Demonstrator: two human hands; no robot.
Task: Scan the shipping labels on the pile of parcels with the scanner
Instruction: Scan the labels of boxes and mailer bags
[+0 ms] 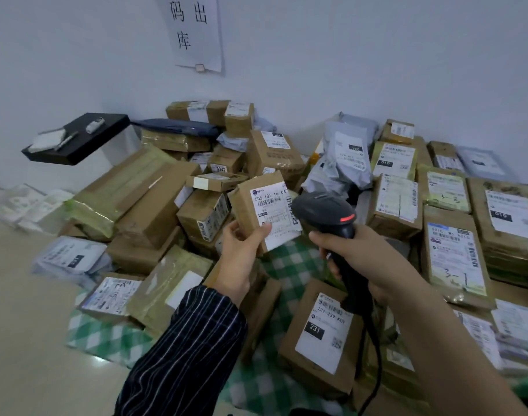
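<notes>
Checked cloth (pixel 292 259) carries the pile of parcels (pixel 154 205); left hand (pixel 241 250) grips 1 parcel (pixel 247 202), right hand (pixel 355 256) grips the scanner (pixel 325 211) beside its label (pixel 271 205); most parcels likely remain unscanned.

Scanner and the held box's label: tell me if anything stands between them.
Nothing visible does. The right hand holds the scanner with its head close beside the label on the small box, which the left hand holds above the pile. The left thumb rests at the label's lower corner, below the barcode.
</notes>
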